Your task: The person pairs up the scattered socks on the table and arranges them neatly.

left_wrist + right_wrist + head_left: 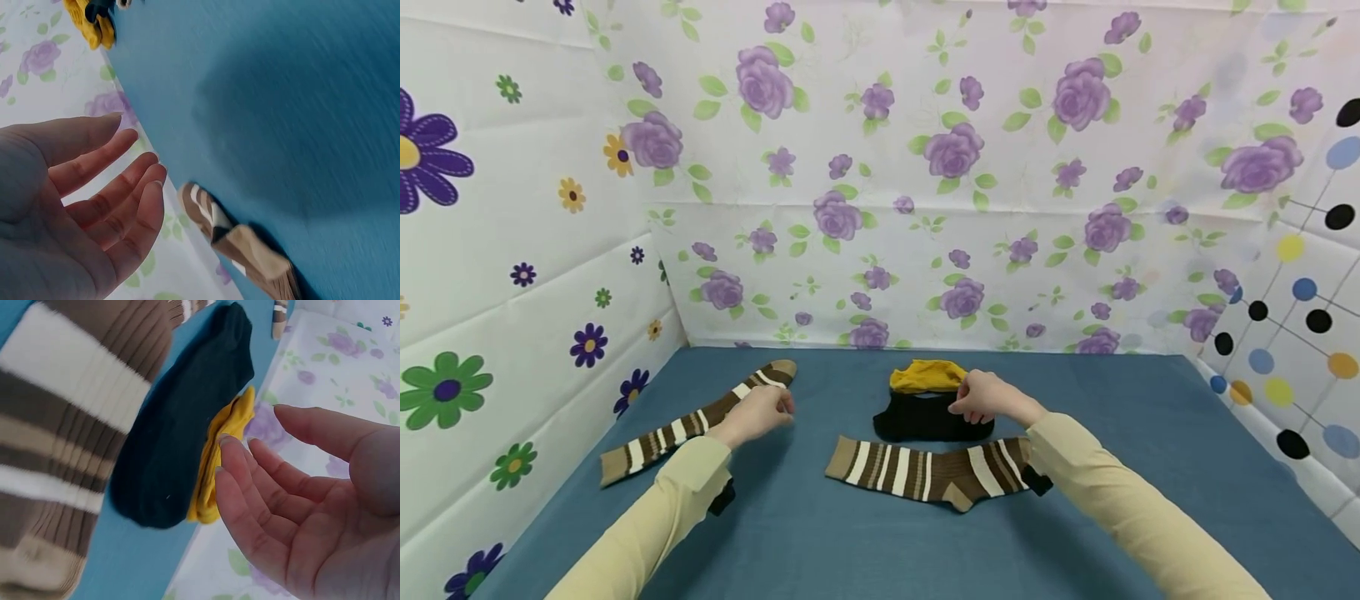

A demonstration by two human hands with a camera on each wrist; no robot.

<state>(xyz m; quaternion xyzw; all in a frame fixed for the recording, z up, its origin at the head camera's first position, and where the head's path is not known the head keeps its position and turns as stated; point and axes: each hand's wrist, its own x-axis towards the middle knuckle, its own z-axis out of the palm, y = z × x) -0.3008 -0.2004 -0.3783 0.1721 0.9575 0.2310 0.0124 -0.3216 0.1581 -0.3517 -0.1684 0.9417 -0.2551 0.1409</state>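
My left hand (754, 414) hangs over the table beside a brown, tan and white striped sock (679, 430) that lies diagonally on the left. In the left wrist view its fingers (119, 219) are loosely bent, with nothing between them. My right hand (988, 397) hovers over the right end of a black sock (917, 418), its fingers relaxed and holding nothing in the right wrist view. A mustard yellow sock (927, 376) lies just behind the black one. Nearer me, a second striped sock (917, 472) lies flat, its right end partly hidden by my right sleeve.
A blue cloth (820, 550) covers the table. Flowered sheets (880, 167) stand along the back and left, and a dotted sheet (1300, 350) hangs on the right. Dark wrist devices (722, 497) sit beneath both cuffs.
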